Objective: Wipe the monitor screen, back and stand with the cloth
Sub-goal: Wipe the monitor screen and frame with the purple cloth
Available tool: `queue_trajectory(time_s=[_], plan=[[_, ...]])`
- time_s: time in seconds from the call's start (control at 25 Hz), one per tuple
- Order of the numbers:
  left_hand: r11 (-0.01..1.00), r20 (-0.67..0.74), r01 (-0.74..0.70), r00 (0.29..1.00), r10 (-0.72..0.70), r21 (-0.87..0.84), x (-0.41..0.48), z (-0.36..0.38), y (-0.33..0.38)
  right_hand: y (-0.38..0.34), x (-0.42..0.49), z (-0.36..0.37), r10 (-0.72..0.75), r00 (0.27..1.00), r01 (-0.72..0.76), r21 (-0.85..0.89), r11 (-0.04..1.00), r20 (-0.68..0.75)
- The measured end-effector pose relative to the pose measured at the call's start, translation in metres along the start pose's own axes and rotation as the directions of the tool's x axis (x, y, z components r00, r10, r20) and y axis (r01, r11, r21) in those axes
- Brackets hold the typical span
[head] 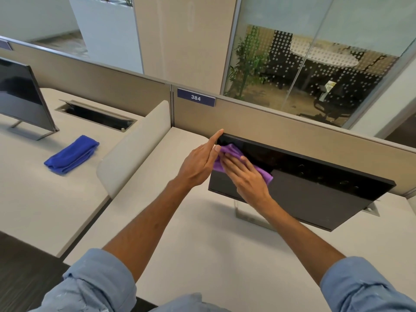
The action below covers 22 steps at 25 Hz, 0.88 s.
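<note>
Right hand [246, 176] spread flat, fingers straight, pressing cloth [227, 150] against screen [292, 167] near its ten o'clock corner; no curl, no pinch, purple fabric showing past fingertips and beside wrist. Left hand [200, 163] likewise released, fingers straight, index tip touching that same top corner of monitor [326, 199], thumb at cloth's edge, seemingly steadying it from nine o'clock side.

Judged early in job: wiping under way on screen only, at its upper-left corner. Impossible to tell how much dark glass already cleaned; reflections across it, no clear streaks. Back hidden from view. Stand [247, 216] glimpsed under lower edge, at six o'clock of right hand. Both apparently yet to be done.

Monitor standing on bench [180, 244] at centre-right, well apart from near edge, top edge close to partition [292, 131] at twelve o'clock; touching or not, cannot tell. Long axis running from ten o'clock to four o'clock across view. Screen facing wearer and tilted back, looking up toward camera, back turned to partition.

Elsewhere: folded blue cloth [72, 155] lying untouched on next bench [33, 199] at nine o'clock, near second monitor [20, 97] at ten o'clock. Number plate [195, 97] reading 384 fixed on partition, at twelve o'clock of left hand.
</note>
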<state>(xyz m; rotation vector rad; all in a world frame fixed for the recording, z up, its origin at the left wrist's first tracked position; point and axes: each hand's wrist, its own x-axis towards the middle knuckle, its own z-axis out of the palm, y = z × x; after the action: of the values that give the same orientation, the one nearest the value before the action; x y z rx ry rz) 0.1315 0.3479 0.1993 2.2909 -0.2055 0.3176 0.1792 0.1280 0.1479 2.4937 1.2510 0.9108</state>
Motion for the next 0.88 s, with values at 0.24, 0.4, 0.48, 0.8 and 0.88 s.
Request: queue_trajectory(time_s=[0.24, 0.4, 0.48, 0.8, 0.88], plan=[[0.958, -0.055, -0.074, 0.994, 0.092, 0.277, 0.009, 0.0, 0.008, -0.015, -0.062, 0.035, -0.23, 0.883, 0.292, -0.096, 0.951, 0.408], [0.915, 0.04, -0.21, 0.977, 0.209, 0.344, 0.019, 0.002, 0.018, 0.015, -0.052, 0.005, -0.116, 0.979, 0.125, -0.042, 0.991, 0.168], [0.928, 0.029, -0.183, 0.983, 0.183, 0.325, 0.021, 0.004, 0.021, 0.037, -0.034, -0.014, 0.0, 0.999, 0.0, 0.022, 1.0, 0.032], [0.948, -0.028, -0.034, 0.999, 0.045, 0.317, 0.013, 0.006, 0.042, -0.002, -0.06, 0.036, -0.253, 0.929, 0.283, -0.079, 0.956, 0.268], [0.948, -0.02, -0.029, 0.999, 0.037, 0.317, 0.009, 0.006, 0.041, -0.012, -0.085, 0.047, -0.277, 0.907, 0.298, -0.019, 0.954, 0.317]])
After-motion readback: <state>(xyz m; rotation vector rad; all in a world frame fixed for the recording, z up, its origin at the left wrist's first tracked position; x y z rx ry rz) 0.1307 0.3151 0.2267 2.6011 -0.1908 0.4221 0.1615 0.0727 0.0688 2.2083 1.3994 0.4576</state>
